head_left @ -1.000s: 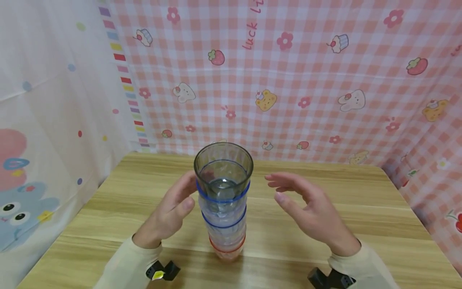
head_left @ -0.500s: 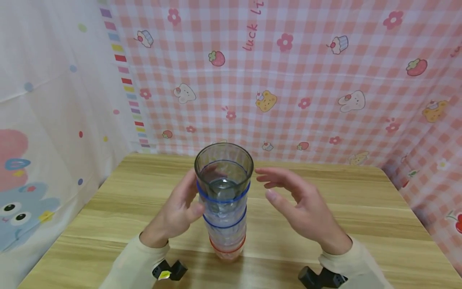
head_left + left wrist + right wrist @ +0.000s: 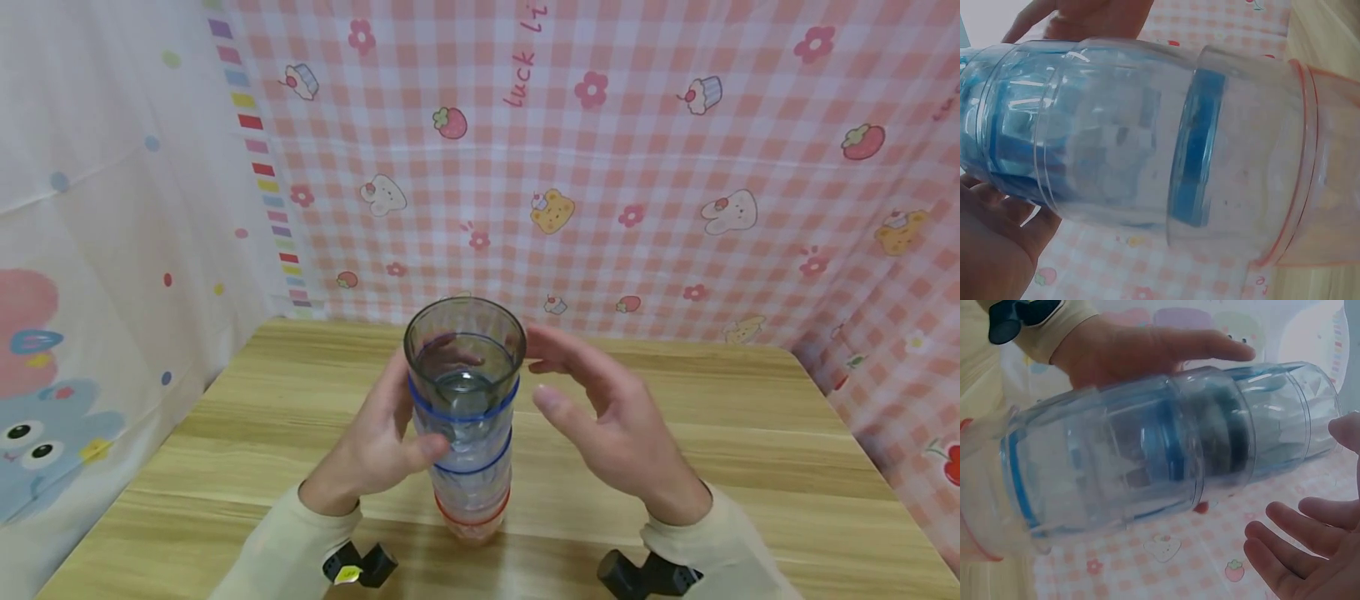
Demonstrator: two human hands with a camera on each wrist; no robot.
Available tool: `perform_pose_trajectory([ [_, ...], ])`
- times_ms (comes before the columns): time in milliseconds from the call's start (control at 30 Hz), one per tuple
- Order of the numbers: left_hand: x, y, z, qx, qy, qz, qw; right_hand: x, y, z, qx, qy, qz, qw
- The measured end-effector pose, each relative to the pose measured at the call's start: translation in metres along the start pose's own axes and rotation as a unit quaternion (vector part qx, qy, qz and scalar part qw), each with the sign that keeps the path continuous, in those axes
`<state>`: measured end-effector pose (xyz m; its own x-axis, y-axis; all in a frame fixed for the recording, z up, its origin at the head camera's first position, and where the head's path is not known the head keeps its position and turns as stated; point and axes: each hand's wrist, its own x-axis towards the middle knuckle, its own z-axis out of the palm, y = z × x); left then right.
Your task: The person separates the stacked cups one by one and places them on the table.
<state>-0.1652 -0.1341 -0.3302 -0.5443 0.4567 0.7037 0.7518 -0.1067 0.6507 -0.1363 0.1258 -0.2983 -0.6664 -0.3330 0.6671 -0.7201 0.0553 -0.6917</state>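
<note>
A tall stack of nested clear plastic cups (image 3: pixel 468 446) stands upright on the table, with a smoky grey cup (image 3: pixel 465 333) on top, blue rims below it and a red rim near the bottom. My left hand (image 3: pixel 367 450) is curved loosely about the left side, its thumb overlapping the front and its fingers partly hidden behind the cups. On the other side my right hand (image 3: pixel 615 417) holds nothing, its fingertips right at the top cup's edge and its thumb apart from the stack. Both hands flank the stack (image 3: pixel 1147 444) in the right wrist view.
The wood-grain table (image 3: pixel 720 433) reaches back to a pink checked cloth (image 3: pixel 637 150) with cartoon prints. A white printed cloth (image 3: pixel 90 233) hangs at the left. Small black wrist cameras (image 3: pixel 367 565) sit on the cream sleeves (image 3: pixel 288 546).
My right hand has moved left, up to the top cup. The left hand has come in to the right, its thumb now across the stack's front. The cups have stayed put.
</note>
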Motion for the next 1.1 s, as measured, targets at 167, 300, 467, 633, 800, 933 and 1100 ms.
perform_pose_trajectory([
  [167,0.001,0.002,0.003,0.005,0.003,-0.015,0.9999,0.004,-0.005,0.005,0.014,0.0,0.006,0.9999],
  [300,0.001,0.002,0.006,-0.007,0.0,-0.028,0.9996,0.005,-0.005,0.007,0.019,-0.006,0.005,0.9998],
  [467,0.001,0.001,0.01,-0.021,0.008,-0.035,0.9991,0.008,-0.007,0.011,0.029,-0.015,0.001,0.9995],
  [633,-0.002,-0.001,0.013,-0.026,0.017,-0.033,0.999,0.012,-0.011,0.017,0.042,-0.022,0.006,0.9989],
  [800,-0.002,-0.004,0.015,-0.031,0.017,-0.014,0.9993,0.017,-0.014,0.024,0.052,-0.023,0.012,0.9983],
  [933,-0.002,-0.005,0.015,-0.032,0.017,-0.016,0.9992,0.022,-0.016,0.028,0.062,-0.022,0.016,0.9977],
  [1100,-0.002,-0.004,0.015,-0.032,0.017,-0.013,0.9992,0.025,-0.016,0.031,0.068,-0.02,0.009,0.9975],
])
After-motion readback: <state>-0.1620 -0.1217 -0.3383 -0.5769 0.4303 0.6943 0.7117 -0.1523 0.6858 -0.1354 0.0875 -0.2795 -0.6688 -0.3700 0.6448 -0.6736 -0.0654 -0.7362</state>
